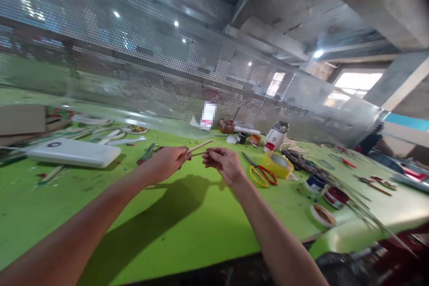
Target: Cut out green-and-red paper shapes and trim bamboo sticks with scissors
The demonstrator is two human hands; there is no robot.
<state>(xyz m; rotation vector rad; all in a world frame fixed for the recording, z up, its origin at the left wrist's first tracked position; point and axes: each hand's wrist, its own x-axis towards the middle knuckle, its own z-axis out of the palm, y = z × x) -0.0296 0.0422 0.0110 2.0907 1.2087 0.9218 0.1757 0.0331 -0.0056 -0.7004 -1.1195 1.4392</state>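
Above the green table, my left hand [170, 159] is closed around a pale thin wooden stick [203, 145] that points up and to the right. A second, thinner stick [197, 154] runs from the left fingers to the fingertips of my right hand [225, 163], which are pinched on its end. Part of both sticks is hidden inside the left hand. Scissors [258, 173] with one yellow and one red handle lie just right of my right hand. Beside them is a roll of clear yellowish tape [277, 164].
A white flat box-shaped device [73, 152] lies at the left. Paint jars, one with a dark blue label [315, 184] and one dark red [335, 197], stand right, near a round lid [322, 216] and pliers [372, 183]. Clear plastic sheeting [161, 76] hangs behind the green table [187, 228].
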